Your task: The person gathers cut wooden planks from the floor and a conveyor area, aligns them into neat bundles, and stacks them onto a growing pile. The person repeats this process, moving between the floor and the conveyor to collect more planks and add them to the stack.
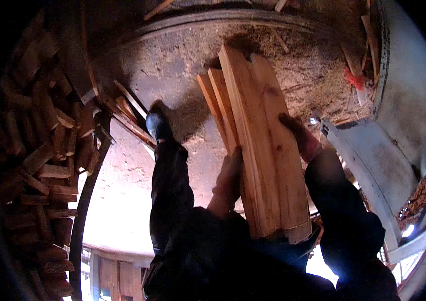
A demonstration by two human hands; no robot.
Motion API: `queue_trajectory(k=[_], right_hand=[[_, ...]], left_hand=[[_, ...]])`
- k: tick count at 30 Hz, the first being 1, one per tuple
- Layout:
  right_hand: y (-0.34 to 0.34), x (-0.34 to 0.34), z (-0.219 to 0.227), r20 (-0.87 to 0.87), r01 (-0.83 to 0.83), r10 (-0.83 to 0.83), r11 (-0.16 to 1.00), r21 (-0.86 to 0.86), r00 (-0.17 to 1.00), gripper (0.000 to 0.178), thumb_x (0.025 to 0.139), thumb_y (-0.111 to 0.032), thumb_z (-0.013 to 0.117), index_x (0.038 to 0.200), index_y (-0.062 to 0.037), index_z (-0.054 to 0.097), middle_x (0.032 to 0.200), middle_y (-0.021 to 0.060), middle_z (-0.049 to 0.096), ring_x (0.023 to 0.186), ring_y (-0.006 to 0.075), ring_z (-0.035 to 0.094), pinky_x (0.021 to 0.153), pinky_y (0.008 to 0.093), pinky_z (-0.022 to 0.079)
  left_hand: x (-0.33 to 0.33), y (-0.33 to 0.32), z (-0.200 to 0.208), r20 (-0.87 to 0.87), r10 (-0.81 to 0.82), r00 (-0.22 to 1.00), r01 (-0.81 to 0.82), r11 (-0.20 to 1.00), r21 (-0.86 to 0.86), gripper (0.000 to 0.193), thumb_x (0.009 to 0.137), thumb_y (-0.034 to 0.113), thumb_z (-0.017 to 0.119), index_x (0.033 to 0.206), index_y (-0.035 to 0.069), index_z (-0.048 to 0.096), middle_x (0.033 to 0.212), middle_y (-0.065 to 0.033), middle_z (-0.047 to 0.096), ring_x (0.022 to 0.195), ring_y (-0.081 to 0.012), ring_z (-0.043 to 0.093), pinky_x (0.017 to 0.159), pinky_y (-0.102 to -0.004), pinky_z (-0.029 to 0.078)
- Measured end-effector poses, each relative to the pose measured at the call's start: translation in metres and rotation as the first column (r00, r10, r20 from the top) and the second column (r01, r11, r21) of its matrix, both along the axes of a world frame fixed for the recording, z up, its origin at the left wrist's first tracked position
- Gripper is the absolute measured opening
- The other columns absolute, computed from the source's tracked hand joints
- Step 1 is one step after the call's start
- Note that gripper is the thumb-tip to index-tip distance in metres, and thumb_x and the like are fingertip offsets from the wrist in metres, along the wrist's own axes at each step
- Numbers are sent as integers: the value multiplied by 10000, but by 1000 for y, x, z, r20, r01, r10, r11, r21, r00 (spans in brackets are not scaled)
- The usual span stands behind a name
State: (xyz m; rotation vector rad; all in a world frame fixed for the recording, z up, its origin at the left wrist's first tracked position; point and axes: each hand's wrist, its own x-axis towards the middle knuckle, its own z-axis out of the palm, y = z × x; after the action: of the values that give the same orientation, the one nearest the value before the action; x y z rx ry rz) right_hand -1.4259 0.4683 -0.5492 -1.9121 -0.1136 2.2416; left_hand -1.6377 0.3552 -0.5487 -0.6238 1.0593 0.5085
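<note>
A bundle of wooden boards (258, 150) stands tilted against the person's chest, above the sawdust-strewn floor (183, 65). Both hands grasp it: left hand (229, 173) underneath, right hand (298, 135) on its outer edge. Stacked firewood (42, 155) lies left.

Dim, murky fisheye view; glare low down, black bent rim, perhaps motion-blurred.
</note>
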Motion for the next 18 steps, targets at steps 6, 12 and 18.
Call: queue_trajectory(k=[6,12,18], right_hand=[[11,-44,80,20,118,-117,993,-31,993,495,958,-350,576,1340,-40,522,1270,82,602,1153,191,569,1020,334,437],[-41,60,78,-59,334,-328,932,144,943,480,992,-336,468,1378,-53,480,1358,95,537,1263,236,481,1098,383,357],[-3,87,244,-462,424,-173,740,522,870,466,1002,-295,449,1385,-31,463,1377,120,524,1269,260,490,1087,403,386]], left_hand=[[-3,-11,29,-310,-127,942,183,970,159,693,934,526,550,1364,7,384,1180,-187,564,1018,-274,592,851,-382,497],[23,12,144,-410,-101,906,235,928,290,656,927,522,564,1386,95,371,1206,-144,559,1064,-245,557,904,-396,475],[35,49,290,-498,125,858,254,740,623,741,861,348,697,1416,31,323,1284,-152,512,1155,-251,492,1005,-400,403]])
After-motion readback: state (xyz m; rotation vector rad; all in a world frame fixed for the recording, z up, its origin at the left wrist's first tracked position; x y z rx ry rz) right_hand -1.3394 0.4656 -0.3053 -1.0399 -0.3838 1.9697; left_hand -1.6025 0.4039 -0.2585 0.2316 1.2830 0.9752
